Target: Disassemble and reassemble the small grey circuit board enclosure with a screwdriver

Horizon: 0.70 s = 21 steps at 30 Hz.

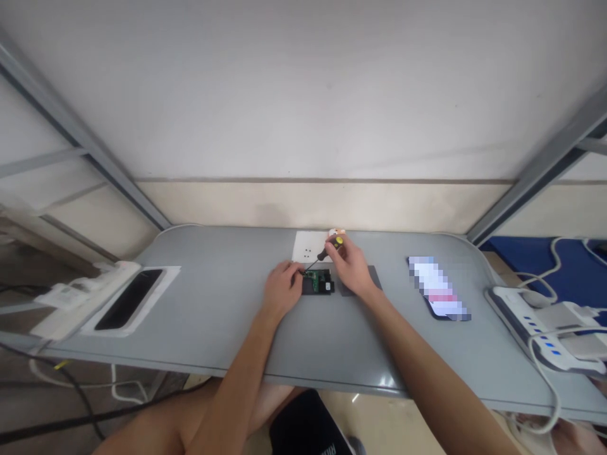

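Observation:
A dark, flat electronic device with a bared green circuit board [313,282] lies at the middle of the table. My left hand [283,287] grips its left end, fingers bent over the edge. Held in my right hand [351,266] is a screwdriver [324,254] with a dark and yellow handle. Its shaft slants down to the left, and the tip meets the board's upper left corner near my left fingertips. Under my right wrist lies a dark flat panel [375,277]. Several small dark bits, perhaps screws, sit on a white sheet [302,240] behind the device.
A small orange and white object [334,233] stands behind my right hand. To the right are a lit phone [439,289] and a white power strip [533,325] with plugs and cables. On the left, a black phone [129,302] lies on paper beside another power strip [90,297].

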### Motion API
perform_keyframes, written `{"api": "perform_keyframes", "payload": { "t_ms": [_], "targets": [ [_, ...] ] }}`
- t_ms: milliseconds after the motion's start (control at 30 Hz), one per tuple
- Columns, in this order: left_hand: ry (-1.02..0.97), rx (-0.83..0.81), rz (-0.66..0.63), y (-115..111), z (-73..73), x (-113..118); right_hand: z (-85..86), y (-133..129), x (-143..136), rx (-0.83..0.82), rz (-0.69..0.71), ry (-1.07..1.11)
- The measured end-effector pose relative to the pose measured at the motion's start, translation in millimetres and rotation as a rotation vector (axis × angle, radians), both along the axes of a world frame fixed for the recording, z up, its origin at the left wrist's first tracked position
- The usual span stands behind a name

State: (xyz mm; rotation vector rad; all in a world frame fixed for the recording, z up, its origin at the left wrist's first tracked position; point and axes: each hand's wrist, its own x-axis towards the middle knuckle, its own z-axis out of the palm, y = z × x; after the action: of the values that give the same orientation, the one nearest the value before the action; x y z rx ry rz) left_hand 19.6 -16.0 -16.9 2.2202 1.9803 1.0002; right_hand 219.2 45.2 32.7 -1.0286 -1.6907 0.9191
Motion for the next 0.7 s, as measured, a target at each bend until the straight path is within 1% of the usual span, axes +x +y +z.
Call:
{"api": "perform_keyframes", "payload": {
  "t_ms": [500,700],
  "targets": [
    [-0.02,-0.027,0.0,0.6,-0.7,0.0,1.3,-2.6,-0.5,0.006,0.021,-0.019],
    [-0.034,-0.075,-0.017,-1.0,6.5,2.6,6.9,-4.1,-7.6,0.033,0.036,-0.06]
  ]
}}
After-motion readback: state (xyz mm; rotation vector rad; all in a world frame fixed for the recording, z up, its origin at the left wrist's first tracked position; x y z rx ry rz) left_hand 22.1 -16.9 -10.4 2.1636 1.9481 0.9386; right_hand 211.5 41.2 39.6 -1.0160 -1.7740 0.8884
